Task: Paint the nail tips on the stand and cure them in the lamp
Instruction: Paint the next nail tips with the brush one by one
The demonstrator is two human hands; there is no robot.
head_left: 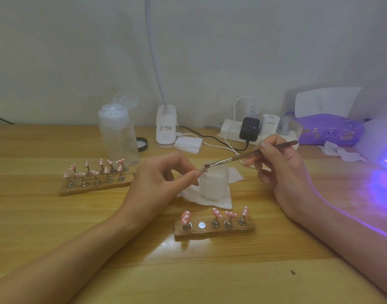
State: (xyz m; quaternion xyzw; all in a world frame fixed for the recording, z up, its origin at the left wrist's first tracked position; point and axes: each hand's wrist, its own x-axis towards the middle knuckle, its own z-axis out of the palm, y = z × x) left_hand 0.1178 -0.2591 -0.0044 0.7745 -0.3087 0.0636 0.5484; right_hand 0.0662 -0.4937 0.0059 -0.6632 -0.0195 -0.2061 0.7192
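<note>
Here, your left hand [164, 174] pinches a single nail tip [203, 170] between thumb and forefinger, just above the small frosted jar [213, 183] on its white tissue [207, 199]. Your right hand [280, 163] grips a thin nail brush [243, 157], its bristles touching that tip. On the wooden worktop [122, 249] nearest you, the small wooden stand [214, 230] carries four pink, white-dotted tips and one bare magnet. A fuller stand [96, 179] sits to the left; the curing lamp [385, 148] glows violet at far right.
</note>
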